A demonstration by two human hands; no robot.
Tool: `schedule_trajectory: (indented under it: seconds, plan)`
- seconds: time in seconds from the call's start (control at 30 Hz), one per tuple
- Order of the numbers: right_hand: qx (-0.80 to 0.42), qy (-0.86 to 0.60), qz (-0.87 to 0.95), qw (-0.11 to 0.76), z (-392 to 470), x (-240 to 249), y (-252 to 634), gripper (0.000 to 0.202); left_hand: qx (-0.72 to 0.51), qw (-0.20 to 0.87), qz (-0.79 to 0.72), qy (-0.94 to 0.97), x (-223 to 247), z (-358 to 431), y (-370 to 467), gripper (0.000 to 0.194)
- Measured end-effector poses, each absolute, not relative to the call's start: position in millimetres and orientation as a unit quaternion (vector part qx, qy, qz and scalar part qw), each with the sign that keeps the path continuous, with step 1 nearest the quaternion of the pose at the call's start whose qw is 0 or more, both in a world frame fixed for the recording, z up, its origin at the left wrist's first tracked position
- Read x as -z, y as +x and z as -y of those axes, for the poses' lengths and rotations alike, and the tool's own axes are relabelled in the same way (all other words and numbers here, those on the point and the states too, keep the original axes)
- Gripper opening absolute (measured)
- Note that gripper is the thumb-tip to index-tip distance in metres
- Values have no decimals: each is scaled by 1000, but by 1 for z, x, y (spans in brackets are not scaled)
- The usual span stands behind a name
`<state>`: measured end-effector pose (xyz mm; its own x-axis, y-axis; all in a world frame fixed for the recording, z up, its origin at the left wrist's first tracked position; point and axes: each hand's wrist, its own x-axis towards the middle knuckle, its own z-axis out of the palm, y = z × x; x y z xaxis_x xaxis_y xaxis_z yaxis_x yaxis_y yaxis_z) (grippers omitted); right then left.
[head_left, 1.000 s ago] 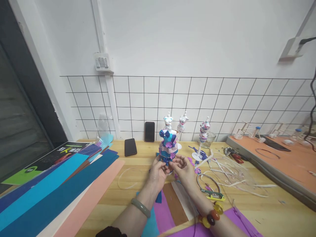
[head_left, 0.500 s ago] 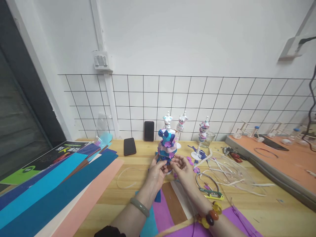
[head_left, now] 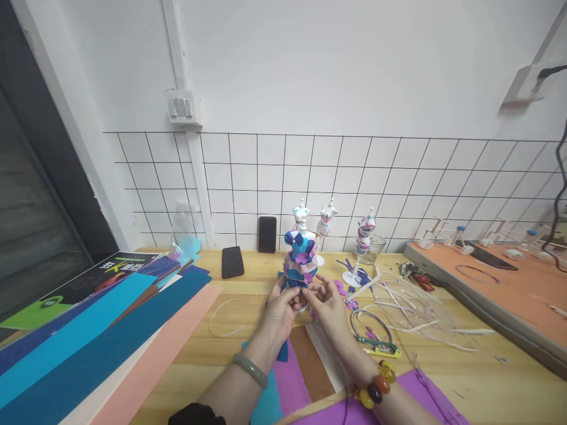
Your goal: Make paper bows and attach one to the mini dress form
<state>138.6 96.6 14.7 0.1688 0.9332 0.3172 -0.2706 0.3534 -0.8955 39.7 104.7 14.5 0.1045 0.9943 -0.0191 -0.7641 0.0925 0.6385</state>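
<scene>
A miniature dress form [head_left: 302,258] stands upright, wearing a tiered paper dress in blue, pink and purple with a dark blue bow at the bust. My left hand [head_left: 282,307] is closed around the lower left of the skirt, its thumb pressing the front hem. From the other side, my right hand [head_left: 328,306] pinches the hem, and its fingertips almost meet the left thumb. Whatever small piece lies between the fingertips is too small to make out. Strips of blue, purple, brown and white crepe paper [head_left: 312,360] lie beneath my forearms.
Behind are more small dress forms [head_left: 364,236] and a glass [head_left: 375,249]. Two phones [head_left: 233,262] are near the wall. Colored paper sheets [head_left: 146,330] cover the left side. Loose white strips [head_left: 407,313], a yellow-green cutter [head_left: 383,349] and an orange board [head_left: 487,283] are at right.
My right hand has drawn slightly inward, its fingertips now closer to the left thumb at the skirt's front hem. The left hand and the dress form stay almost in place.
</scene>
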Motion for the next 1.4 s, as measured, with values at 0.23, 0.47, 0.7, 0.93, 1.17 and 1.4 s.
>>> schedule_trajectory:
  seconds: [0.23, 0.47, 0.7, 0.93, 1.17, 1.4]
  plan:
    - [-445, -359, 473, 670, -95, -17, 138, 48, -622, 705, -235, 245, -13, -105, 39, 35]
    - [-442, -367, 469, 671, -95, -20, 136, 48, -617, 710, -233, 246, -12, -104, 39, 39]
    - [-436, -367, 465, 678, -98, -15, 137, 47, -612, 718, -233, 236, -13, -104, 38, 36]
    - [-440, -372, 460, 675, -96, -16, 136, 44, -621, 708, -238, 236, -12, -105, 39, 37]
    - [-442, -372, 461, 674, -96, -18, 136, 49, -623, 706, -233, 244, -12, -104, 39, 34]
    - [-443, -374, 462, 671, -97, -17, 136, 51, -623, 706, -230, 246, -12, -104, 40, 33]
